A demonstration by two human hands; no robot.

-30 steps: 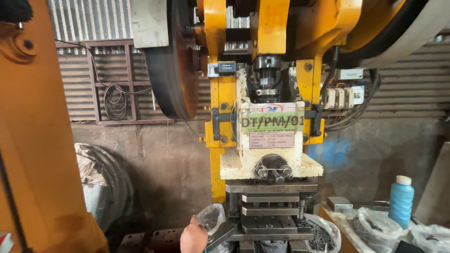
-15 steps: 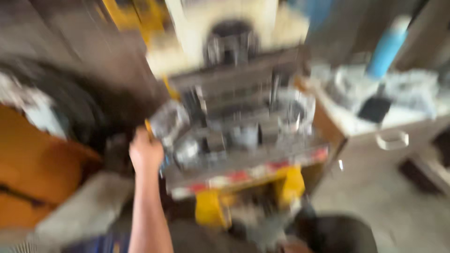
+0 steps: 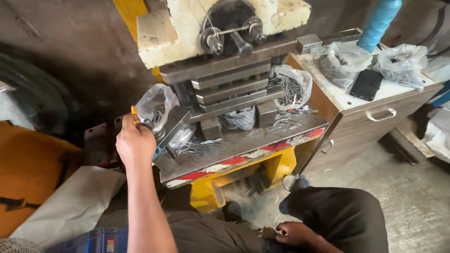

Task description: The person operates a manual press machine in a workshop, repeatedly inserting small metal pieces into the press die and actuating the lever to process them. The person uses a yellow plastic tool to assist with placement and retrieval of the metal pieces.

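Observation:
My left hand point(image 3: 136, 143) is stretched out to the left end of the press bed point(image 3: 262, 140), closed in a fist around a small orange-tipped handle point(image 3: 134, 112). Right beside it are a clear bag of thin metal pins point(image 3: 157, 105) and a grey steel block point(image 3: 173, 124). Loose pins point(image 3: 197, 149) lie scattered on the bed under the stacked die plates point(image 3: 229, 86). My right hand point(image 3: 293, 233) rests low on my dark trousers point(image 3: 337, 215), back upward. Its fingers curl out of sight.
A second bag of pins point(image 3: 293, 89) sits at the die's right. A wooden drawer cabinet point(image 3: 375, 112) at right carries two more bags point(image 3: 344, 58), a black phone point(image 3: 366, 84) and a blue bottle point(image 3: 378, 21). An orange machine body point(image 3: 28, 173) and a white sack point(image 3: 70, 208) are at left.
The view has swung down from the upright press to its bed and my lap. My left hand stays at the left of the bed by the bag of pins.

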